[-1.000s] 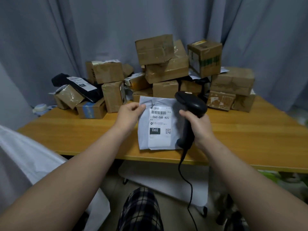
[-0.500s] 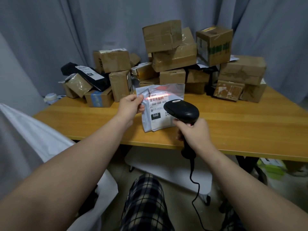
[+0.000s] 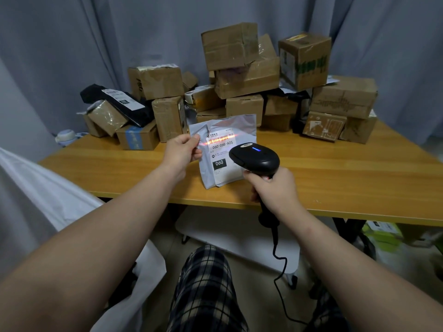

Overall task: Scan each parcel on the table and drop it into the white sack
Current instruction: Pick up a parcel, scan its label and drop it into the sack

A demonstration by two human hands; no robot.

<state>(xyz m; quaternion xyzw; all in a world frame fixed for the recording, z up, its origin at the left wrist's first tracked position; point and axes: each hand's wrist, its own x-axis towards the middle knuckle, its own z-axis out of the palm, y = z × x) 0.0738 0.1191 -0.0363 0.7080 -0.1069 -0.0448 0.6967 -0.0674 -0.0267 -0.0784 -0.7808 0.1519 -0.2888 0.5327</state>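
Observation:
My left hand (image 3: 181, 150) pinches the left edge of a grey plastic mailer (image 3: 230, 130), held upright above the wooden table (image 3: 335, 183). The mailer's white label faces me, and a red scan line crosses its barcode. My right hand (image 3: 273, 188) grips the handle of a black corded barcode scanner (image 3: 255, 159). The scanner's head covers the label's lower right and a blue light glows on it. The white sack (image 3: 48, 200) lies open at the lower left, beside the table's near corner.
A heap of brown cardboard parcels (image 3: 242, 65) and a black mailer (image 3: 119, 101) fills the table's far side against a grey curtain. The scanner's cord hangs down past my plaid-trousered knee (image 3: 203, 288). A white stool sits under the table.
The scanner came down from beside the mailer to point at its label, and the red scan line appeared on the barcode. A blue light now shows on the scanner head.

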